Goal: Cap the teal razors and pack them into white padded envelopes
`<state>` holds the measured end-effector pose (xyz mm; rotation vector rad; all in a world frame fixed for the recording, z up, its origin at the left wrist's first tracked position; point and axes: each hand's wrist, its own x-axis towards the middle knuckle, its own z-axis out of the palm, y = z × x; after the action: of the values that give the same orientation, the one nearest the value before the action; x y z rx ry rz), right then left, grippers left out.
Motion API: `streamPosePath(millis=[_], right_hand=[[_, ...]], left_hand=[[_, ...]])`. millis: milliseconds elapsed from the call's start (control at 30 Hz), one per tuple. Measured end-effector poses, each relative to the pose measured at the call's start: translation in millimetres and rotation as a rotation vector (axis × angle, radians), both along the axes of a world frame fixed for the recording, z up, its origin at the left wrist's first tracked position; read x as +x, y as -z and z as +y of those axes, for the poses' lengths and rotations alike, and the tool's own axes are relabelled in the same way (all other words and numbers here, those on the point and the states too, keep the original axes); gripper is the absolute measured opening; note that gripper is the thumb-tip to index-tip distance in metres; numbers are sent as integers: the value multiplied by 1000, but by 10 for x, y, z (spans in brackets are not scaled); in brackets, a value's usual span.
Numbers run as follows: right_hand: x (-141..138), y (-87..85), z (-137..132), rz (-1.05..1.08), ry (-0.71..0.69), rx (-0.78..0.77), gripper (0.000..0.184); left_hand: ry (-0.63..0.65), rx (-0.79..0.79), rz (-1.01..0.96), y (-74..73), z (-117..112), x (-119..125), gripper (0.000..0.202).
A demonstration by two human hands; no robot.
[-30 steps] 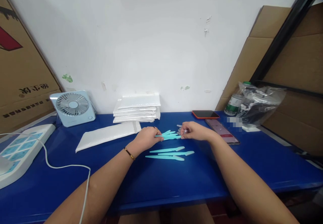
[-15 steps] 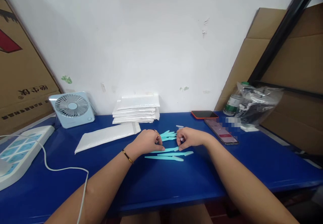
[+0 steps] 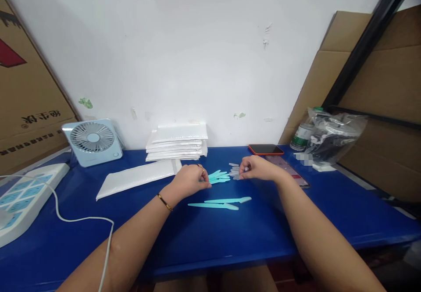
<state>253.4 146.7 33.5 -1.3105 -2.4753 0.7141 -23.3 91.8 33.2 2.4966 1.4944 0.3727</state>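
Note:
My left hand is closed in a pinch at the left side of a pile of teal eyebrow razors, with a razor in its fingers, mostly hidden. To the right, my right hand pinches a small translucent blade cap. It hovers at the edge of a small heap of similar caps. Nearer to me, two teal eyebrow razors lie side by side on the blue table: an upper razor and a lower razor, their pale capped ends pointing right.
White padded envelopes are stacked against the wall, and a single envelope lies before them. A blue fan and a power strip with a white cable stand left. Two phones, one orange-edged, and a bottle are right.
My hands have moved apart: the left went back to the razor pile with the razor, the right went to the cap heap. The razor they both held has left the front row.

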Motion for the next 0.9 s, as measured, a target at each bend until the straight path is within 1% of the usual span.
streamPosePath(millis=[67,133,233,300,367,467,567,633,700,767,833,900], right_hand=[[-4,-37,-50,-79,-136,-133,33],[-52,-53,-102,-189,-236,-217,34],[-152,-43,-157,-268,-269,-234,25],[-189,-36,-174,-267,-270,-223,18],[-183,-41,-175,-233,-266,-198,15],[-116,-49,-140,-149,-225,-123,15],[-33,-21,-56,-81,-76,2,12],[7,17,12,-46,25,70,11],[30,51,69,-25,75,106,12],[36,66,96,-11,76,119,13],[29,57,88,17,62,126,12],[13,28,51,76,27,90,12]], left_hand=[[86,-81,-5,8,-66,64,23],[118,-148,28,19,-114,121,21],[96,-177,77,28,-141,170,15],[73,-166,90,21,-144,179,11],[60,-157,91,3,-141,170,11],[22,-85,85,-24,-103,111,14],[-73,-1,105,-31,-12,-6,15],[-130,-9,113,-34,45,-80,16],[-150,-22,92,-47,61,-114,19],[-94,-40,55,-70,19,-94,28],[33,-101,36,-90,-70,-30,36],[146,-193,46,-92,-166,48,33]])
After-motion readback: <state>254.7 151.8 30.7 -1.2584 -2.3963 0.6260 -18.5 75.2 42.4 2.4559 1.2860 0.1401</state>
